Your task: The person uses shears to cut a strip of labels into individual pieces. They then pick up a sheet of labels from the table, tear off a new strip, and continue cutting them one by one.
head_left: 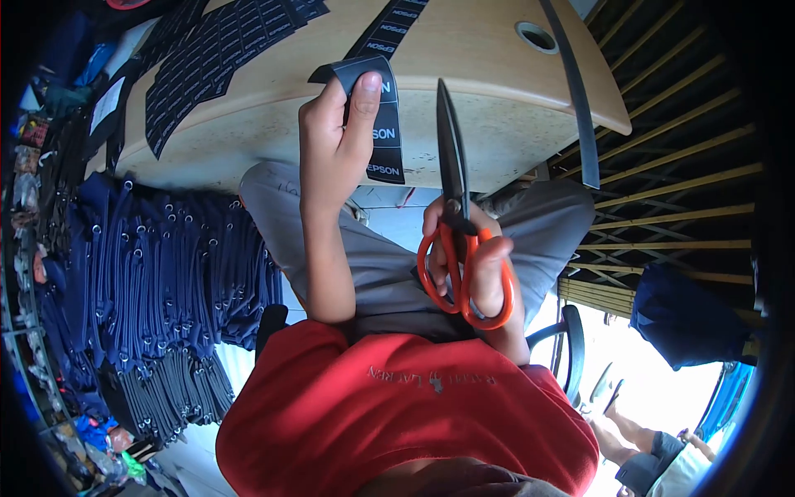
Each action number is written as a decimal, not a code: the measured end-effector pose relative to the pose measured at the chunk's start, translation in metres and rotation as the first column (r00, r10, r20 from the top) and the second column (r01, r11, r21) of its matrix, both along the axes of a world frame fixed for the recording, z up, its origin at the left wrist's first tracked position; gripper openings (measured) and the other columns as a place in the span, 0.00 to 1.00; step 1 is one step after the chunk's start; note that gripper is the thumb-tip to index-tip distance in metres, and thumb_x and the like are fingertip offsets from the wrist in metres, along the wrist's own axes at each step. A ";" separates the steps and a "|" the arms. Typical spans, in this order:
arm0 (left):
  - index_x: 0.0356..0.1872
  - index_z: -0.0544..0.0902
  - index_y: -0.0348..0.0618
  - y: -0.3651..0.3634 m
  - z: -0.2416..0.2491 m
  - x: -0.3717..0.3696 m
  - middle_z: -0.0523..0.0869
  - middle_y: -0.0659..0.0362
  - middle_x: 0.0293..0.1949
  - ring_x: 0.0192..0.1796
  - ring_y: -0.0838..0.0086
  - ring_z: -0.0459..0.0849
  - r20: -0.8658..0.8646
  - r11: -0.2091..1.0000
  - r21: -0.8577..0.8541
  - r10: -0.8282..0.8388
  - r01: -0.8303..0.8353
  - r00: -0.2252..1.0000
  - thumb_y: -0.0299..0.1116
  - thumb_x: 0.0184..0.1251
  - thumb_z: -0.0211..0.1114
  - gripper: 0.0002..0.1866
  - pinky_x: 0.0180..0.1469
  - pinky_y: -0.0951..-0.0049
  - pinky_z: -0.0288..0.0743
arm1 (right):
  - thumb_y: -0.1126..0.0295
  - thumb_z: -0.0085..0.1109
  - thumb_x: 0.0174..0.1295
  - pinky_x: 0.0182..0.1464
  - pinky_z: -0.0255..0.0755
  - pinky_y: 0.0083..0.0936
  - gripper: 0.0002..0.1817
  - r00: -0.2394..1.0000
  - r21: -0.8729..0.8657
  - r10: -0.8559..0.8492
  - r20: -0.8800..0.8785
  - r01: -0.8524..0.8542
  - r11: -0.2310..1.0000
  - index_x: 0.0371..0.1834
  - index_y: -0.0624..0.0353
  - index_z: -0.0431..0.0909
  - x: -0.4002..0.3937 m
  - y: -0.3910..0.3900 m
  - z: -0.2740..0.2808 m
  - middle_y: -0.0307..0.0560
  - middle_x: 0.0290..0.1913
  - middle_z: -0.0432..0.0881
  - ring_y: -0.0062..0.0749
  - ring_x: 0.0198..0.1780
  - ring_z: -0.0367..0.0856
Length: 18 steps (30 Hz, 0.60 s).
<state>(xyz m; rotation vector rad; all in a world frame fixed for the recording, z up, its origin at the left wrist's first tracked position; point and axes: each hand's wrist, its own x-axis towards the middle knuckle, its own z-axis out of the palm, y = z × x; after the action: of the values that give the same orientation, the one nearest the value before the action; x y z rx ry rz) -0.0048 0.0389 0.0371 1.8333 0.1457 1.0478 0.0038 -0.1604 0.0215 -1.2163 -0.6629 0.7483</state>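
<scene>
My left hand [341, 141] pinches a black strip of labels [385, 153] printed with white EPSON lettering, thumb on top. The strip bends over my fingers and hangs down past the table's front edge. My right hand [489, 269] grips a pair of scissors [454, 190] by the orange loops, with the dark blades together and pointing up toward the table. The blade tips are to the right of the strip, apart from it. Another black EPSON strip [393, 33] lies on the table just beyond my left hand.
Sheets of black EPSON labels [224, 50] cover the left of the wooden table [480, 58]. A plain black strip [575, 91] hangs over its right edge, near a round hole [537, 37]. Navy straps with metal rings [174, 273] hang at left. A folding gate [662, 157] stands right; another person's legs [625, 435] show behind.
</scene>
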 end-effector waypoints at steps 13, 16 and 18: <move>0.41 0.82 0.36 0.022 0.000 -0.013 0.79 0.69 0.31 0.32 0.90 0.69 -0.032 0.986 -0.165 -0.019 0.013 0.999 0.39 0.75 0.56 0.15 0.36 0.87 0.66 | 0.25 0.48 0.51 0.15 0.57 0.10 0.46 0.957 0.249 0.169 -0.235 -0.109 0.962 0.41 0.67 0.72 -0.020 0.024 -0.022 0.34 0.17 0.69 0.11 0.12 0.63; 0.37 0.80 0.35 0.014 0.002 -0.010 0.72 0.71 0.21 0.24 0.88 0.62 0.071 0.991 -0.132 0.032 -0.022 0.997 0.40 0.75 0.57 0.16 0.25 0.83 0.56 | 0.21 0.42 0.49 0.15 0.55 0.12 0.47 0.974 0.207 0.124 -0.187 -0.084 0.975 0.37 0.63 0.69 -0.025 0.025 -0.024 0.34 0.17 0.67 0.11 0.13 0.62; 0.39 0.81 0.35 0.012 0.004 -0.013 0.75 0.71 0.26 0.28 0.89 0.64 0.018 0.988 -0.153 0.023 -0.020 1.000 0.39 0.75 0.57 0.14 0.30 0.85 0.59 | 0.19 0.40 0.48 0.16 0.54 0.12 0.47 0.982 0.149 0.114 -0.151 -0.091 0.985 0.36 0.62 0.67 -0.023 0.027 -0.026 0.34 0.17 0.67 0.12 0.13 0.61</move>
<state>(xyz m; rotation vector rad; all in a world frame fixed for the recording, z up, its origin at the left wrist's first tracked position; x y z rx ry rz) -0.0183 0.0513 0.0409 1.6866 0.2285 1.0407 -0.0189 -0.1336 -0.0050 -0.9875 -0.6387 0.8609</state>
